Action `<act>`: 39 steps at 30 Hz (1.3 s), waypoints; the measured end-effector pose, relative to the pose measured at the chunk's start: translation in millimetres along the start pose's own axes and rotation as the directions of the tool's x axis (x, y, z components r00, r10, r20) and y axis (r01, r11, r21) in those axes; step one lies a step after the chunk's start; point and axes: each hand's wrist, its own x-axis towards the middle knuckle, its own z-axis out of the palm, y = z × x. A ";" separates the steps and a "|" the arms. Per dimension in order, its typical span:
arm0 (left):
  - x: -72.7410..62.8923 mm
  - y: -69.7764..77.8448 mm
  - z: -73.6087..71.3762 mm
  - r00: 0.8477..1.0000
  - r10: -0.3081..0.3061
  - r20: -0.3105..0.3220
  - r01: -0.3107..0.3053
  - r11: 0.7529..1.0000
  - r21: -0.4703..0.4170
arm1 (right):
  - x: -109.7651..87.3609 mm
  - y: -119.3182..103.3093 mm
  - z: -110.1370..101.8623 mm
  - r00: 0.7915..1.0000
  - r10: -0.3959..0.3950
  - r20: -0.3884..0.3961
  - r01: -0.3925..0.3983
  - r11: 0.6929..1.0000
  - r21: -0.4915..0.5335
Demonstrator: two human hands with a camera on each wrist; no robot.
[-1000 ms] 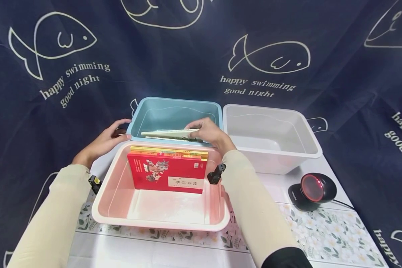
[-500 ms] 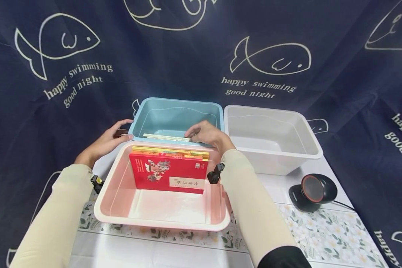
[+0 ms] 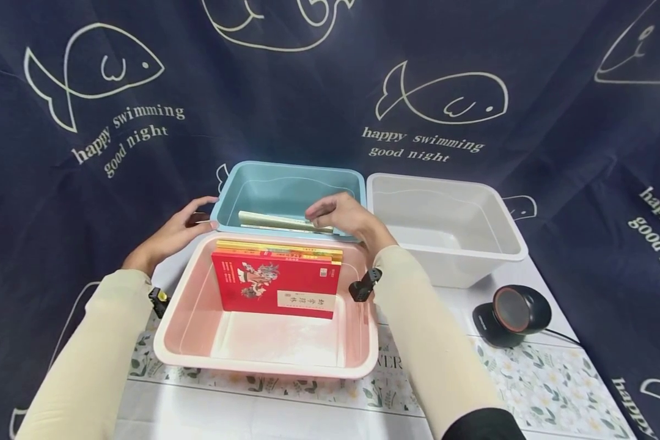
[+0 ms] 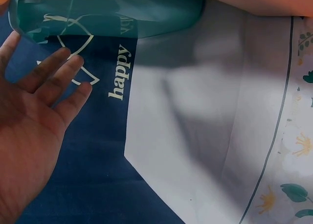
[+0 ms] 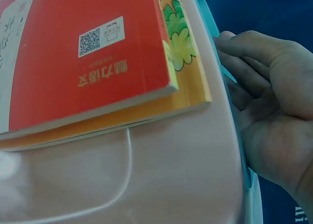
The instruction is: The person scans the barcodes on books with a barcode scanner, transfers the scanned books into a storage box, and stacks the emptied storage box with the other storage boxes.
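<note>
At the blue bin's left end, my left hand (image 3: pixel 170 235) has its fingers spread, fingertips right at the rim; the left wrist view shows its palm and straight fingers. My right hand (image 3: pixel 343 215) hangs over the right part of the blue bin (image 3: pixel 294 168), fingers loosely bent beside the top edge of a thin pale book (image 3: pixel 275 220). That book leans close to the bin's near wall, with another thin edge in front of it. In the right wrist view, the hand's fingers (image 5: pixel 244 50) show no book between them, and the bin wall hides part of them.
In front stands a pink bin (image 3: pixel 264 366) holding a red book (image 3: pixel 302 278) and several yellow-edged books behind it. A white bin (image 3: pixel 445 263) is at the right. A black desktop scanner (image 3: pixel 511 315) with a cable sits near the table's right edge.
The pale book went down into the blue bin, stood nearly upright, and now leans back. My right hand has lifted slightly from it. My left hand stays at the rim.
</note>
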 end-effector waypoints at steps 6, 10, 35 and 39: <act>-0.4 -0.7 -0.1 1.000 0.002 0.001 -0.002 1.000 0.015 | -5.8 -6.1 -4.6 1.000 -0.015 0.006 0.015 1.000 0.013; -0.6 -0.2 0.3 1.000 -0.009 -0.003 0.009 1.000 0.020 | -13.1 -12.3 -8.4 0.999 -0.051 0.017 0.050 0.998 0.039; -1.5 2.9 -0.6 1.000 0.000 -0.003 0.000 1.000 0.010 | -94.6 5.9 4.3 0.985 -0.143 0.099 0.149 0.987 -0.061; -1.7 3.0 -0.6 1.000 -0.003 -0.002 0.003 1.000 0.012 | -95.2 7.5 8.6 0.986 -0.129 0.110 0.135 0.990 -0.051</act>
